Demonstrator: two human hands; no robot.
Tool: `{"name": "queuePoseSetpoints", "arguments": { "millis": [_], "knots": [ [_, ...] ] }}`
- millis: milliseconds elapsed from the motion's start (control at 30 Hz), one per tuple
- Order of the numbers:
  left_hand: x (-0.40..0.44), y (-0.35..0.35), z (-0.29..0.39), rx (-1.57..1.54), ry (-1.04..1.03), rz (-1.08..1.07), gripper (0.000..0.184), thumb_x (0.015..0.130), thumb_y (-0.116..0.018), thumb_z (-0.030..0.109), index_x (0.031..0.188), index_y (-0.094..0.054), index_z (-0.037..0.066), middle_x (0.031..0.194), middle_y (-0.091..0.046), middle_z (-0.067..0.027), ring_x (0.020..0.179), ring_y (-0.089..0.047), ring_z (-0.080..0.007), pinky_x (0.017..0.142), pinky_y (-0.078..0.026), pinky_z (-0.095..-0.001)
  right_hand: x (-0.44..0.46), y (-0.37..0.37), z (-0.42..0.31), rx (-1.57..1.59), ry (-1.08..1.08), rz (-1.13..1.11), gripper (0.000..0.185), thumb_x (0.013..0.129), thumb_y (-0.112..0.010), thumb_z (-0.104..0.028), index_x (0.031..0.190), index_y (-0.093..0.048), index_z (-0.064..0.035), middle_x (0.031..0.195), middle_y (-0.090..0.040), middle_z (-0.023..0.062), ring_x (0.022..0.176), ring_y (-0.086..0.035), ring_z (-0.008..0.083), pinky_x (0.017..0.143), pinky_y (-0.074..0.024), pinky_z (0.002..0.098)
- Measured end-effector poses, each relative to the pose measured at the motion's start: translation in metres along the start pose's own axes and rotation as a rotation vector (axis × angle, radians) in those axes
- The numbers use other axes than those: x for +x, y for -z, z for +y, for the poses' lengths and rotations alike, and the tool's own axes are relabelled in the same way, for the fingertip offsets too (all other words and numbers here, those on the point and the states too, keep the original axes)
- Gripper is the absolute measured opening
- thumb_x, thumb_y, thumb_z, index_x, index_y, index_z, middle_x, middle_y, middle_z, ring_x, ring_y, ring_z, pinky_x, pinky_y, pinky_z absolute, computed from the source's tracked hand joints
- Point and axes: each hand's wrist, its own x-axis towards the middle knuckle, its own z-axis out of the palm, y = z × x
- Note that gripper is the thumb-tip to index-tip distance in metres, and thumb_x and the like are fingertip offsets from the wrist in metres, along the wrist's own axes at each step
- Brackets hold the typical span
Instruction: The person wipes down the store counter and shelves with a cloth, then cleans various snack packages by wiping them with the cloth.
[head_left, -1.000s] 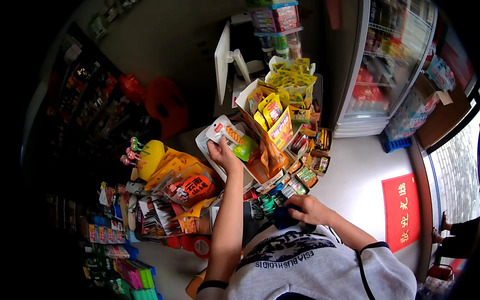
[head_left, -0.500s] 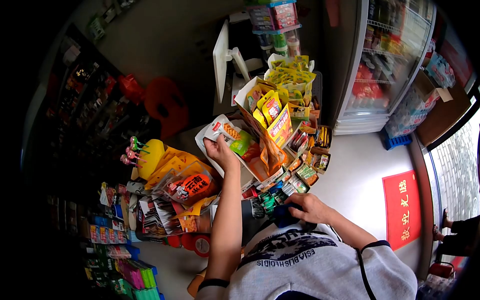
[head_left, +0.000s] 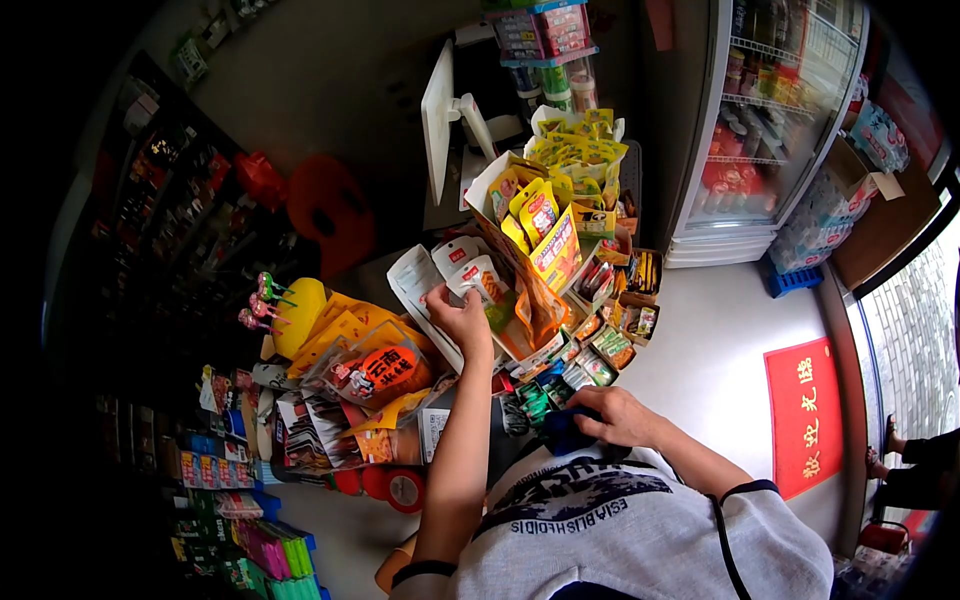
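Note:
My left hand [head_left: 462, 322] is closed on the edge of a white-topped snack packet [head_left: 484, 280], which shows a picture of brown food and a green lower part. The packet stands in an open cardboard box [head_left: 413, 283], in front of another white-topped packet [head_left: 458, 250]. Near my chest, my right hand [head_left: 617, 416] is closed around a dark blue cloth [head_left: 570, 430]. Beside it are small boxes of green packets [head_left: 536, 405]. An orange-labelled bag [head_left: 385, 375] lies left of my left forearm.
Yellow snack packs [head_left: 545, 215] fill the display boxes ahead, near a white monitor [head_left: 437, 120]. Lollipops [head_left: 268, 300] stand at the left. A glass-door fridge [head_left: 765, 130] is at the right, with a red mat [head_left: 803, 420] on the floor. Another person's legs [head_left: 920, 470] show at the far right.
My left hand has moved right and down with the packet, lowering it into the box. A second white-topped packet behind it now shows. My right hand stays almost still.

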Motion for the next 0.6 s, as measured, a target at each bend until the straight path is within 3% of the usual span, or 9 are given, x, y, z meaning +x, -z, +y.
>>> {"name": "queuePoseSetpoints", "arguments": {
  "millis": [100, 200, 233, 333, 367, 467, 567, 600],
  "knots": [
    [-0.003, 0.002, 0.003, 0.013, -0.128, 0.030, 0.038, 0.077, -0.065, 0.006, 0.111, -0.050, 0.001, 0.107, -0.052, -0.0155, 0.098, -0.051, -0.0317, 0.089, -0.040, -0.0407, 0.000, 0.000, 0.000, 0.013, 0.001, -0.008, 0.027, 0.084, -0.053, -0.019, 0.100, -0.057, 0.0021, 0.088, -0.058, 0.0211, 0.082, -0.059, 0.0376, 0.076, -0.0478, 0.0438],
    [0.000, 0.008, 0.022, 0.146, -0.214, -0.039, 0.031, 0.079, -0.068, 0.010, 0.106, -0.054, 0.003, 0.105, -0.054, -0.0155, 0.099, -0.050, -0.0336, 0.087, -0.040, -0.0421, 0.000, 0.002, 0.001, 0.011, -0.007, -0.015, 0.026, 0.084, -0.053, -0.019, 0.100, -0.057, 0.0020, 0.088, -0.058, 0.0211, 0.082, -0.059, 0.0380, 0.076, -0.0477, 0.0443],
    [0.005, 0.006, 0.016, 0.146, -0.213, -0.051, 0.022, 0.081, -0.068, 0.013, 0.097, -0.059, 0.002, 0.097, -0.058, -0.0152, 0.093, -0.052, -0.0337, 0.081, -0.041, -0.0413, 0.000, 0.001, 0.001, 0.008, -0.011, -0.018, 0.026, 0.084, -0.053, -0.018, 0.100, -0.057, 0.0019, 0.087, -0.058, 0.0211, 0.082, -0.059, 0.0381, 0.075, -0.0477, 0.0445],
    [0.018, 0.002, 0.003, -0.012, -0.042, 0.002, 0.017, 0.082, -0.068, 0.012, 0.090, -0.060, -0.001, 0.083, -0.060, -0.0143, 0.077, -0.056, -0.0319, 0.070, -0.044, -0.0400, 0.001, 0.002, 0.000, 0.008, -0.012, -0.022, 0.027, 0.084, -0.053, -0.019, 0.101, -0.056, 0.0017, 0.087, -0.058, 0.0209, 0.082, -0.059, 0.0383, 0.075, -0.0476, 0.0448],
    [0.022, 0.001, -0.002, 0.049, -0.074, 0.058, 0.017, 0.081, -0.069, 0.011, 0.090, -0.060, -0.001, 0.083, -0.060, -0.0141, 0.074, -0.056, -0.0294, 0.067, -0.045, -0.0382, 0.000, 0.002, -0.001, 0.007, -0.016, -0.020, 0.027, 0.084, -0.053, -0.019, 0.101, -0.056, 0.0016, 0.087, -0.058, 0.0209, 0.082, -0.059, 0.0383, 0.075, -0.0476, 0.0450],
    [0.023, 0.003, -0.011, 0.088, 0.125, -0.011, 0.019, 0.081, -0.071, 0.011, 0.090, -0.060, -0.002, 0.090, -0.057, -0.0140, 0.076, -0.055, -0.0244, 0.068, -0.046, -0.0351, -0.001, 0.003, -0.003, 0.007, -0.020, -0.008, 0.027, 0.084, -0.052, -0.019, 0.101, -0.056, 0.0015, 0.088, -0.058, 0.0210, 0.083, -0.059, 0.0384, 0.076, -0.0475, 0.0452],
    [0.018, -0.002, -0.014, -0.094, 0.069, -0.019, 0.020, 0.080, -0.071, 0.010, 0.091, -0.060, -0.002, 0.094, -0.055, -0.0154, 0.082, -0.054, -0.0247, 0.070, -0.046, -0.0355, -0.008, 0.001, -0.002, 0.006, -0.024, 0.022, 0.027, 0.085, -0.052, -0.020, 0.102, -0.056, 0.0014, 0.089, -0.058, 0.0211, 0.084, -0.059, 0.0383, 0.077, -0.0474, 0.0447],
    [0.019, -0.005, -0.032, -0.076, 0.032, -0.019, 0.025, 0.079, -0.071, 0.009, 0.098, -0.058, -0.003, 0.099, -0.054, -0.0166, 0.087, -0.054, -0.0269, 0.074, -0.047, -0.0351, -0.011, 0.001, -0.002, 0.005, -0.029, 0.044, 0.028, 0.085, -0.053, -0.020, 0.102, -0.056, 0.0014, 0.089, -0.058, 0.0211, 0.085, -0.059, 0.0382, 0.078, -0.0474, 0.0445]
  ]
}}
